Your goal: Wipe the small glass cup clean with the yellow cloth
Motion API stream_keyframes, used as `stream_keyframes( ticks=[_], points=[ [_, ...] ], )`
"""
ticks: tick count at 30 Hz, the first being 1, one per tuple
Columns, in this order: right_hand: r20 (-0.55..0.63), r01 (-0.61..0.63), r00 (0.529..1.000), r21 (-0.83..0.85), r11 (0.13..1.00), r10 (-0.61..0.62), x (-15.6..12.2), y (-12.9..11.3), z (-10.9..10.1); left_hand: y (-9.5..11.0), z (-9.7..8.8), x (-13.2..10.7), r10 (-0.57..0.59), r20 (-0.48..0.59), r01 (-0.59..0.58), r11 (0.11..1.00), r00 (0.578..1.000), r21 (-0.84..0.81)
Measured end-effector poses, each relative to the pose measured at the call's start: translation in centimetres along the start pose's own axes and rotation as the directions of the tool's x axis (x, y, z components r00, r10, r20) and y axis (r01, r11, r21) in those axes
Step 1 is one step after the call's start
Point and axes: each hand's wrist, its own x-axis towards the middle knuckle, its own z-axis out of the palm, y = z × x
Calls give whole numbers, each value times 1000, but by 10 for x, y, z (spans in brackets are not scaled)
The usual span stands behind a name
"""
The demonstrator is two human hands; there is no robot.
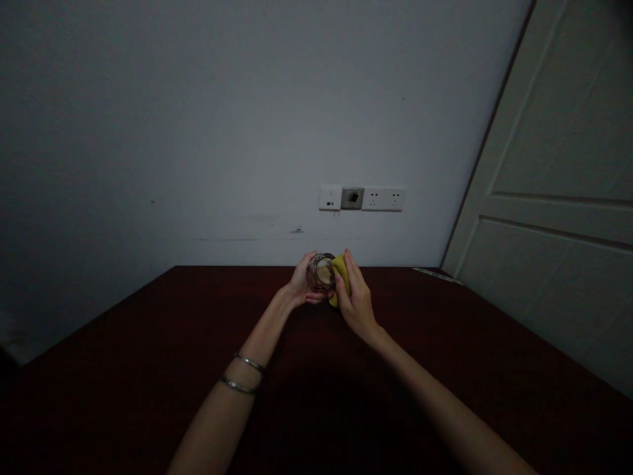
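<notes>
A clear glass jar or cup is held up over the far part of the table, its round mouth turned toward me. My left hand is wrapped round its left side and underside. In my right hand is a folded yellow cloth, pressed against the right side of the glass near the rim. The fingers of my right hand are closed over the cloth. Dim light hides the finer detail of the glass and whatever may be inside it.
The dark red table reaches back to a pale wall. Wall sockets and a switch panel sit above its far edge. On the right stands a white panelled door. A thin flat strip lies at the far right corner.
</notes>
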Motion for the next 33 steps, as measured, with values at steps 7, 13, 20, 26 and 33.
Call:
stream_keyframes(
  ticks=[7, 13, 20, 26, 33],
  points=[
    [23, -64, 998, 16, 998, 63, 7, 0, -7, -7, 1, 4, -68, 23, 66, 996, 997, 61],
    [223, 90, 971, -12, 996, -85, 19, -3, -26, -15, 2, 3, -45, 28, 38, 976, 999, 213],
    [259, 239, 945, -133, 962, -199, 25, -1, -29, -10, 14, 2, 67, -161, -20, 960, 985, 279],
    [340, 364, 899, -234, 902, -275, 34, -10, -27, -11, 21, 11, 91, -319, -47, 989, 943, 143],
    [405, 502, 831, -245, 830, -382, 36, -27, -21, -16, 15, 11, 81, -407, -142, 982, 910, -123]
  ],
)
